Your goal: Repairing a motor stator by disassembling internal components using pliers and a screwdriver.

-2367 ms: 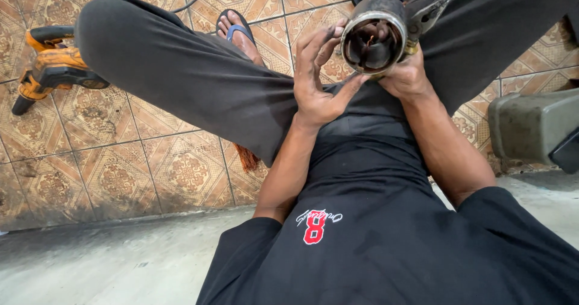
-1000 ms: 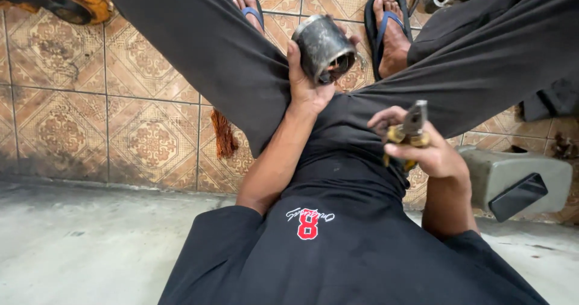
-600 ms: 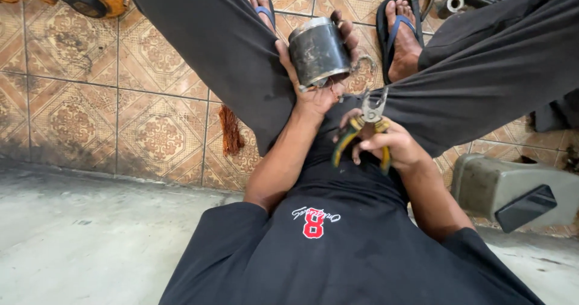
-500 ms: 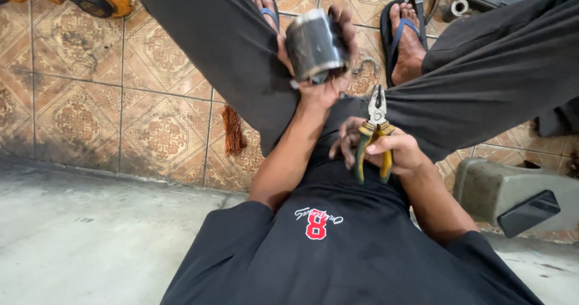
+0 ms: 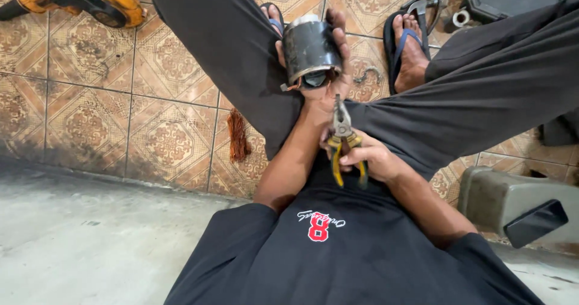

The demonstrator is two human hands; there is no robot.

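Your left fingers point(image 5: 341, 39) are wrapping around a dark metal cylinder point(image 5: 309, 48), pressing against its side while your thumb is bracing the other side, so your left hand point(image 5: 322, 76) is gripping it firmly and holding it up above your lap, between your thighs, with its open end tilting toward you. Something like a bit of copper wire is poking from that rim, though the view is too small to be sure. Your right fingers point(image 5: 356, 151) are curling tight around the yellow handles of a pair of pliers point(image 5: 342, 139), and your right hand point(image 5: 368, 160) is keeping the tool upright just below the cylinder, its metal nose pointing up at the rim; whether the tip is touching the rim, you cannot tell from here. Your black trousers point(image 5: 241, 45) are spreading out on both sides, and your feet are resting in blue sandals point(image 5: 401, 39) on the patterned tiled floor point(image 5: 90, 112). A tuft of copper wire point(image 5: 237, 136) is lying on the tiles beside your left leg, an orange power tool point(image 5: 90, 0) is sitting at the far left, and a grey box point(image 5: 518, 202) is standing by your right arm.
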